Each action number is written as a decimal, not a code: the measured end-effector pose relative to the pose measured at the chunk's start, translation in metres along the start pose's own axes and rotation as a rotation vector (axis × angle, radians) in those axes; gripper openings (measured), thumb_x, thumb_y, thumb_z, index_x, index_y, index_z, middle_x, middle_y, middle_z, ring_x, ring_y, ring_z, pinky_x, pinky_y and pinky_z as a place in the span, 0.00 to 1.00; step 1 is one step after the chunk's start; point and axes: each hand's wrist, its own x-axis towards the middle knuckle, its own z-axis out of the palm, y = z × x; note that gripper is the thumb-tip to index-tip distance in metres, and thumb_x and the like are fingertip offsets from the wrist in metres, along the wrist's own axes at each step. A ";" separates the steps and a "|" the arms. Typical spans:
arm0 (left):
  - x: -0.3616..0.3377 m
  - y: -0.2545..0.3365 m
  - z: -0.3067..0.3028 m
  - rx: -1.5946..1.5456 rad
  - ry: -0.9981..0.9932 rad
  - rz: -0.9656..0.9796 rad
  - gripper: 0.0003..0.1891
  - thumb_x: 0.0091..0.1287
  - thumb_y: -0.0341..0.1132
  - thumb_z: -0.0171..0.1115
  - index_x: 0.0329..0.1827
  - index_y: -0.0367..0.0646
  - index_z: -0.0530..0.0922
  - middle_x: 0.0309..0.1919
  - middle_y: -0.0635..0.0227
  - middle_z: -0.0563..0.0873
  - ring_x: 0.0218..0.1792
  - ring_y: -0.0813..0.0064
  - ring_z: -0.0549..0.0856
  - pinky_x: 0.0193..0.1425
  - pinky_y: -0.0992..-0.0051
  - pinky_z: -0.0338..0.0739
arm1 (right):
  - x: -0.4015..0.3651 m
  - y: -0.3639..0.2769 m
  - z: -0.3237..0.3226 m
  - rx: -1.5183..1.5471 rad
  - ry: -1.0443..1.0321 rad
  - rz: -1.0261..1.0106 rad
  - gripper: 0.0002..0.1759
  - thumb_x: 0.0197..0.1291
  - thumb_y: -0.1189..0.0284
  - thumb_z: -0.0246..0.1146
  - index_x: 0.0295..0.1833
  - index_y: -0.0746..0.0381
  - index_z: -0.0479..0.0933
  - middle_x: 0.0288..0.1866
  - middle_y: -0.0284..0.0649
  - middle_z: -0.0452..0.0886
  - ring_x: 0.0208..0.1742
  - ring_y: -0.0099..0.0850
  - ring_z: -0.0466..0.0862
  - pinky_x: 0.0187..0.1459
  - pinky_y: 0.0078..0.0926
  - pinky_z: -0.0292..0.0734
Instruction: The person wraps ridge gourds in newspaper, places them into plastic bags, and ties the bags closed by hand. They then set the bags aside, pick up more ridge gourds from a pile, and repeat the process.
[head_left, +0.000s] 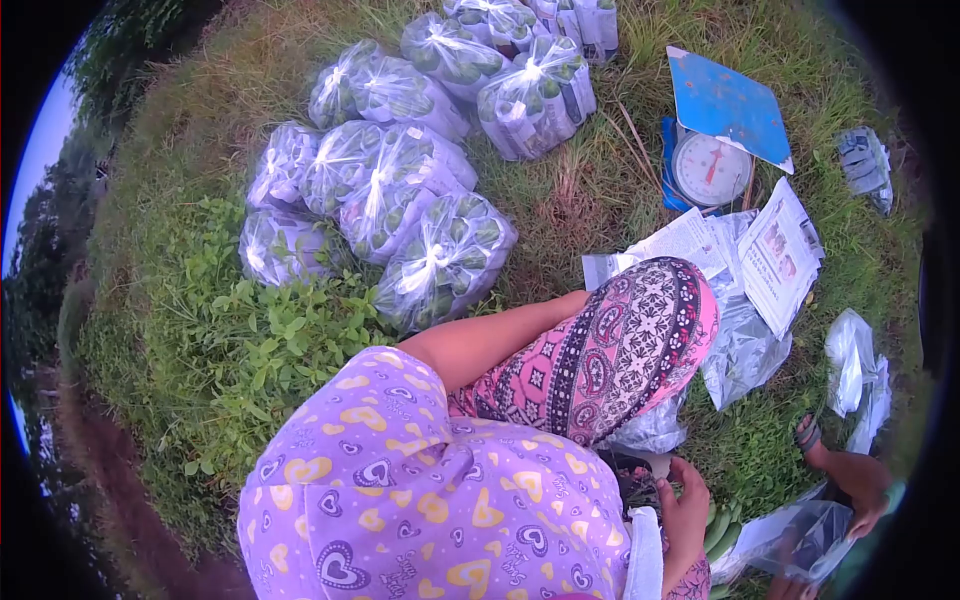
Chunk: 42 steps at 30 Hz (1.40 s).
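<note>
My right hand (685, 510) is low in the view beside my lap. Its fingers are curled together by a dark object (636, 480) with a pale edge; what they hold is mostly hidden. My left forearm (500, 340) reaches behind my raised knee (640, 340) in patterned trousers, so the left hand is out of sight. Past the knee lie newspaper sheets (780, 255) and clear plastic bags (745, 355) on the grass. Long green vegetables (722, 530) lie just right of my right hand.
Several tied clear bags of green produce (450, 255), lined with newspaper, stand at upper left. A blue dial scale (712, 168) stands at upper right. Another person's hand (868, 492) holds an open plastic bag (800, 540) at lower right. Leafy plants (270, 330) grow at left.
</note>
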 end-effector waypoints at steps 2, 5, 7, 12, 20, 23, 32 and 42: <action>-0.008 0.006 0.004 0.070 0.026 -0.024 0.16 0.67 0.40 0.59 0.50 0.35 0.79 0.42 0.64 0.85 0.39 0.75 0.83 0.48 0.72 0.78 | 0.001 0.004 0.000 0.006 0.002 0.011 0.21 0.50 0.75 0.65 0.52 0.66 0.74 0.47 0.50 0.80 0.48 0.46 0.79 0.52 0.38 0.73; 0.001 -0.004 -0.009 0.084 0.018 -0.028 0.17 0.67 0.39 0.59 0.50 0.34 0.79 0.43 0.63 0.85 0.40 0.75 0.83 0.48 0.73 0.77 | 0.002 0.005 0.002 0.019 -0.004 0.012 0.20 0.50 0.75 0.65 0.52 0.66 0.75 0.46 0.51 0.80 0.48 0.46 0.80 0.51 0.38 0.73; -0.004 0.002 -0.002 0.101 0.046 -0.022 0.18 0.66 0.40 0.59 0.50 0.33 0.79 0.43 0.63 0.85 0.40 0.75 0.83 0.47 0.72 0.77 | 0.003 0.006 0.002 0.015 -0.001 -0.001 0.20 0.50 0.75 0.65 0.51 0.66 0.75 0.46 0.51 0.80 0.47 0.46 0.80 0.51 0.38 0.73; 0.032 -0.020 -0.028 0.317 -0.051 0.171 0.20 0.65 0.43 0.61 0.49 0.34 0.80 0.41 0.61 0.85 0.38 0.76 0.82 0.46 0.72 0.76 | 0.004 0.001 -0.004 0.014 0.044 0.020 0.21 0.49 0.73 0.66 0.50 0.64 0.76 0.45 0.50 0.80 0.48 0.47 0.79 0.51 0.39 0.73; 0.037 0.006 -0.018 0.369 0.015 0.029 0.20 0.65 0.44 0.61 0.49 0.34 0.80 0.40 0.62 0.85 0.38 0.76 0.82 0.45 0.71 0.76 | -0.003 -0.012 -0.017 0.020 0.200 -0.037 0.21 0.47 0.72 0.68 0.49 0.65 0.76 0.41 0.49 0.79 0.44 0.49 0.78 0.46 0.42 0.72; 0.034 0.007 -0.016 0.409 0.037 0.001 0.20 0.65 0.44 0.61 0.49 0.34 0.80 0.40 0.62 0.85 0.38 0.76 0.81 0.45 0.71 0.76 | -0.009 -0.019 -0.022 0.057 0.207 -0.037 0.21 0.47 0.73 0.68 0.49 0.65 0.76 0.41 0.48 0.79 0.43 0.48 0.79 0.46 0.41 0.72; 0.039 0.023 -0.008 0.585 0.104 -0.072 0.20 0.65 0.44 0.61 0.48 0.34 0.80 0.40 0.62 0.85 0.38 0.76 0.81 0.45 0.71 0.76 | -0.031 -0.014 -0.019 0.090 0.258 -0.045 0.20 0.50 0.69 0.67 0.50 0.63 0.75 0.45 0.44 0.79 0.50 0.43 0.77 0.54 0.39 0.70; 0.072 0.051 0.014 0.958 0.118 -0.104 0.19 0.64 0.44 0.61 0.48 0.35 0.81 0.39 0.62 0.85 0.38 0.76 0.81 0.45 0.71 0.76 | -0.052 0.004 -0.012 0.085 0.254 -0.009 0.21 0.52 0.65 0.66 0.52 0.61 0.76 0.45 0.43 0.79 0.51 0.42 0.77 0.55 0.39 0.70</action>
